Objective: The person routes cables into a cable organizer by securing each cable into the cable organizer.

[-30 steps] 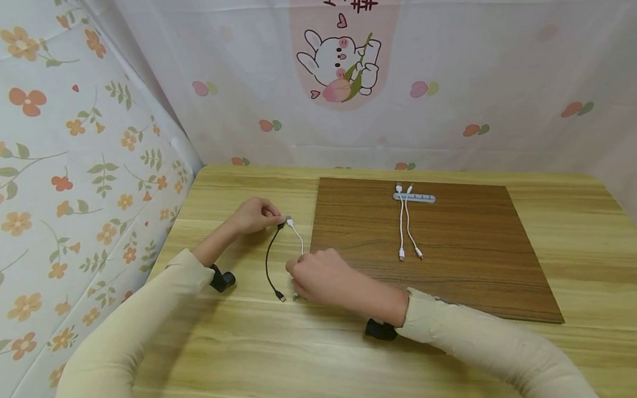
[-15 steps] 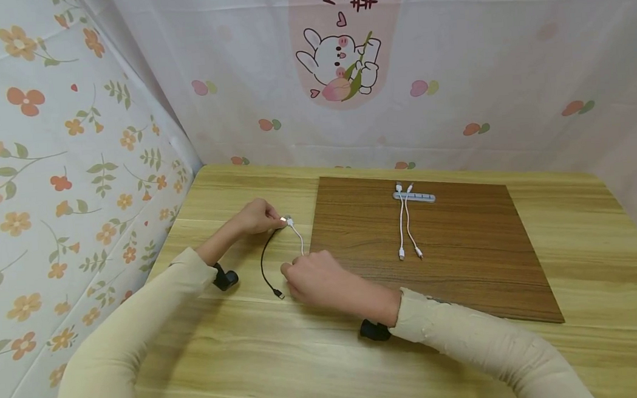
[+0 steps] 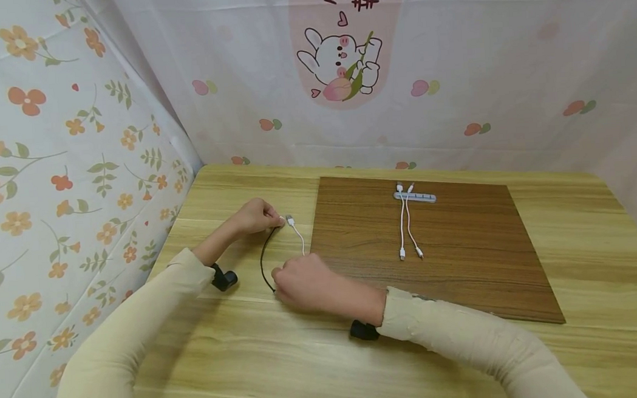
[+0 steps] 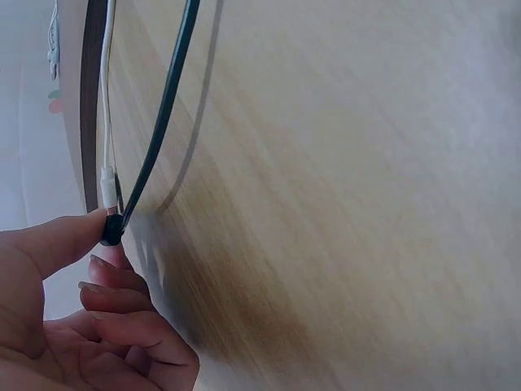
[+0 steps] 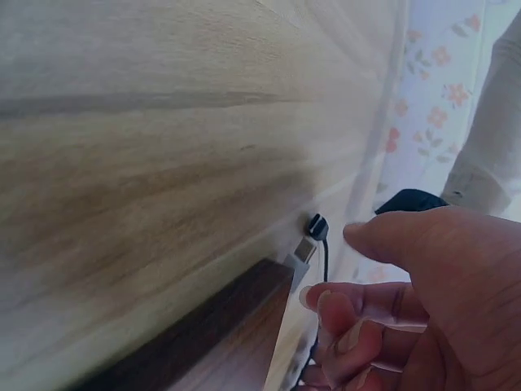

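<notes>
1. Currently, the black cable (image 3: 263, 260) bows in a curve left of centre, over the pale bench (image 3: 240, 350), between the two hands.
2. At its upper end, the left hand (image 3: 256, 217) has thumb and forefinger clamped on the black connector (image 4: 112, 230).
3. Near its lower end, the right hand (image 3: 307, 283) has thumb and forefinger apart; the right wrist view shows the black plug (image 5: 317, 226) just off their tips, apparently ungripped.
4. Just right of the left fingertips, a loose white cable (image 3: 302, 239) runs down until the right hand hides it.
5. Right of centre, two white cables (image 3: 401, 230) (image 3: 409, 224) lie on the brown board (image 3: 463, 245), their upper ends at the left part of a pale slotted strip (image 3: 425, 198).
6. Probably the black cable is light and springy, its thin cord bending easily and prone to roll between fingers; the stiffer moulded ends look the surest hold, and a hard bend beside them could strain the cord.
</notes>
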The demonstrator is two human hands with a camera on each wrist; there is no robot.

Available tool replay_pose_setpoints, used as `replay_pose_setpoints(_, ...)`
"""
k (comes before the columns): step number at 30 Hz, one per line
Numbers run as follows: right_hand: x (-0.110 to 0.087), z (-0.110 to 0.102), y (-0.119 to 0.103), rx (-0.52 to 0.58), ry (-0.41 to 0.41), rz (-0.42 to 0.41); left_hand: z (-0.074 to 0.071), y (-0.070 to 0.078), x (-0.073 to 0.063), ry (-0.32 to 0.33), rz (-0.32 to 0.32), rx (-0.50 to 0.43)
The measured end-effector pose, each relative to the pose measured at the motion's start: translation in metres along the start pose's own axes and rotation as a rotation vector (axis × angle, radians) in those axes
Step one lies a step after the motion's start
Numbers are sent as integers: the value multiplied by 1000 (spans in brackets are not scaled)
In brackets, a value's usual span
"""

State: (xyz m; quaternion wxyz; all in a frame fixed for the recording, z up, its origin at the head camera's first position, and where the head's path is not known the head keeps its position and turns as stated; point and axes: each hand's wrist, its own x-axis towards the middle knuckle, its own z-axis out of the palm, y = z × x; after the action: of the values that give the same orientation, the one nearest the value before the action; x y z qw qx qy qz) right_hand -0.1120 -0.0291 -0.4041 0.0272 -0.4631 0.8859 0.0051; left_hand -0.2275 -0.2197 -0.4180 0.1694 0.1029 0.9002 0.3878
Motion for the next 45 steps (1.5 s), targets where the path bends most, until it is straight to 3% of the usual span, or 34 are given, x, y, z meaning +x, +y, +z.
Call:
replay_pose_setpoints(4, 4, 0, -5, -41, -48, -7, -1, 1, 1, 4, -7, 5)
replay_pose_setpoints(9, 7, 3, -11, -101, -8, -32, -1, 3, 1, 5, -7, 10)
replay_pose_setpoints(17, 7, 4, -18, -186, -25, -40, -4, 2, 1, 33, 18, -2)
replay_pose_setpoints(28, 4, 2, -20, -166, -12, -81, -6, 0, -2, 41, 10, -3)
replay_pose_setpoints(34, 3, -1, -18, -151, -21, -78, -8, 1, -1, 65, 15, 23)
replay_pose_setpoints(45, -6, -8, -9, -153, 32, -55, -10, 2, 0, 114, 8, 45)
